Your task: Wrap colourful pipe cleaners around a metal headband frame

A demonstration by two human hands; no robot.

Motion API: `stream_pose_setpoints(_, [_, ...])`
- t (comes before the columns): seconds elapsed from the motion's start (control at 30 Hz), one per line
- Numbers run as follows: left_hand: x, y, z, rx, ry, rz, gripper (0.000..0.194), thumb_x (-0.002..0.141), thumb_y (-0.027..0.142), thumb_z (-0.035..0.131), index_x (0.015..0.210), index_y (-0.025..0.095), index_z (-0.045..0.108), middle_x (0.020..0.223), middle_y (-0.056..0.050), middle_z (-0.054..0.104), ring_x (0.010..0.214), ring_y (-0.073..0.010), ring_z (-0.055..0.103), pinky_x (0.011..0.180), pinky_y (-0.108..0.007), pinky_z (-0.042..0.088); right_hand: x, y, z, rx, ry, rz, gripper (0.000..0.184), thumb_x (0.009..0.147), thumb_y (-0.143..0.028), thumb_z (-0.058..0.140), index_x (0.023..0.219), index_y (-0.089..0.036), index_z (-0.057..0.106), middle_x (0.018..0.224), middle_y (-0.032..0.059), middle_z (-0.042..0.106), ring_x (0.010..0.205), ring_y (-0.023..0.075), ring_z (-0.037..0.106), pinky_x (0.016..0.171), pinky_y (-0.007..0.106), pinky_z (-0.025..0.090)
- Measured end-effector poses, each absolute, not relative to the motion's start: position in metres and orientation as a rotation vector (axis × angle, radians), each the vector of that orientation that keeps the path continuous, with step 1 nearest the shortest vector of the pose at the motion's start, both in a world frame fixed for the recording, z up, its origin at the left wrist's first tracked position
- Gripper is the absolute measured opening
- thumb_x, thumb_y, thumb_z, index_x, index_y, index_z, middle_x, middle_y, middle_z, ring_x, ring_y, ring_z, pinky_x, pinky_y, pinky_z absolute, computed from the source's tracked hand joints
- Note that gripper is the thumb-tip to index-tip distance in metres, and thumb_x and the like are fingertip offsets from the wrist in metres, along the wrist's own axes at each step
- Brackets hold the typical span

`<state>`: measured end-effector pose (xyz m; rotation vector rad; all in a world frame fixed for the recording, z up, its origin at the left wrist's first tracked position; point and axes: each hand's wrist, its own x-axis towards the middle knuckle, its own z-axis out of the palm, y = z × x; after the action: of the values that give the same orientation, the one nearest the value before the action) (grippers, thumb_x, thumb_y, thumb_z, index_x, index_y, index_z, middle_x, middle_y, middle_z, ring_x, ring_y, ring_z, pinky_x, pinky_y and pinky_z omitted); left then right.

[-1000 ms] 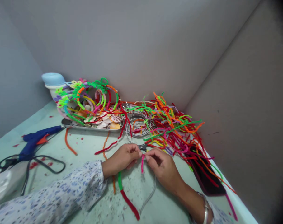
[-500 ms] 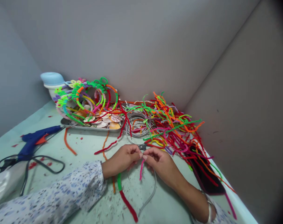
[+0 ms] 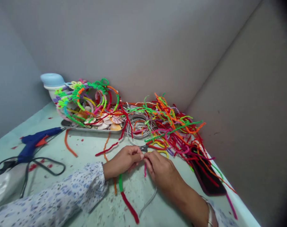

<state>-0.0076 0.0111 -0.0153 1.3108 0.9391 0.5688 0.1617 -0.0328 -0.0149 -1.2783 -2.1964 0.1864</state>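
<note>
Single head view; faces forward, down over table (image 3: 86,146); fairly near.

My long fabric sleeve (image 3: 72,189): white, blue spots. My thin fuzzy stem (image 3: 145,171): bright pink. Pistol-shaped glue gun (image 3: 31,145): dark blue, orange trigger (image 3: 42,141). Flat tabletop (image 3: 86,148): pale green.

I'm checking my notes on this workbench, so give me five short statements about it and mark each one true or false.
1. The left hand and the right hand are close together, with a pink strand hanging beneath their fingers. True.
2. The scissors are gripped in the right hand. False: the scissors lie on the table, just beyond the hands.
3. Shells lie in the metal tray. True.
4. The heap of fuzzy strands is left of the tray. False: the heap of fuzzy strands is right of it.
5. The glue gun is blue with an orange trigger. True.
</note>
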Motion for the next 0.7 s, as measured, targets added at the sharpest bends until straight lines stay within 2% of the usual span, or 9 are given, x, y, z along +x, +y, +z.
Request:
stream_pose_setpoints(0.1, [-0.008,0.011,-0.014,1.274,0.930,0.582,0.026,0.078,0.040,0.058,0.071,0.016,0.052,0.052,0.007,0.048,0.033,-0.0032,0.034,0.033,-0.016,0.025,0.165,-0.028,-0.011,-1.276,-2.080,0.425,0.016,0.088,-0.020,0.048,0.090,-0.018,0.064,0.081,0.0065,0.065,0.073,0.0187,0.062,0.066,0.030,0.049])
stream_pose_setpoints(0.23, [-0.008,0.012,-0.010,1.157,0.938,0.629,0.024,0.077,0.037,0.059,0.070,0.017,0.050,0.049,0.009,0.045,0.031,-0.0027,0.032,0.032,-0.016,0.023,0.172,-0.017,-0.010,-1.358,-1.636,1.055,0.025,0.091,-0.033,0.045,0.094,-0.018,0.064,0.065,0.0005,0.062,0.054,0.0145,0.059,0.048,0.024,0.046])
stream_pose_setpoints(0.3, [-0.008,0.012,-0.009,1.123,0.935,0.654,0.025,0.078,0.037,0.059,0.069,0.017,0.048,0.047,0.009,0.044,0.030,-0.0024,0.031,0.031,-0.016,0.020,0.174,-0.014,-0.013,-1.348,-1.477,1.227,0.025,0.089,-0.036,0.049,0.098,-0.017,0.063,0.061,-0.0011,0.060,0.049,0.0131,0.056,0.043,0.023,0.043])
stream_pose_setpoints(0.4, [-0.009,0.013,-0.009,1.123,0.920,0.673,0.026,0.079,0.038,0.058,0.068,0.017,0.046,0.046,0.009,0.044,0.030,-0.0024,0.032,0.032,-0.017,0.019,0.174,-0.013,-0.018,-1.243,-1.496,1.274,0.024,0.082,-0.034,0.060,0.099,-0.018,0.064,0.070,0.0004,0.064,0.058,0.0133,0.059,0.050,0.023,0.047])
stream_pose_setpoints(0.53, [-0.008,0.013,-0.008,1.129,0.928,0.670,0.027,0.080,0.039,0.057,0.068,0.017,0.045,0.045,0.010,0.043,0.030,-0.0030,0.032,0.033,-0.017,0.020,0.170,-0.016,-0.023,-1.139,-1.576,1.169,0.025,0.077,-0.032,0.067,0.098,-0.018,0.066,0.089,0.0049,0.067,0.076,0.0165,0.062,0.066,0.028,0.051])
stream_pose_setpoints(0.7, [-0.007,0.011,-0.008,1.155,0.949,0.664,0.027,0.079,0.039,0.058,0.068,0.017,0.046,0.043,0.010,0.041,0.030,-0.0033,0.033,0.033,-0.017,0.020,0.165,-0.019,-0.025,-1.183,-1.578,1.047,0.022,0.078,-0.034,0.067,0.093,-0.018,0.065,0.081,0.0040,0.068,0.070,0.0163,0.063,0.063,0.027,0.052])
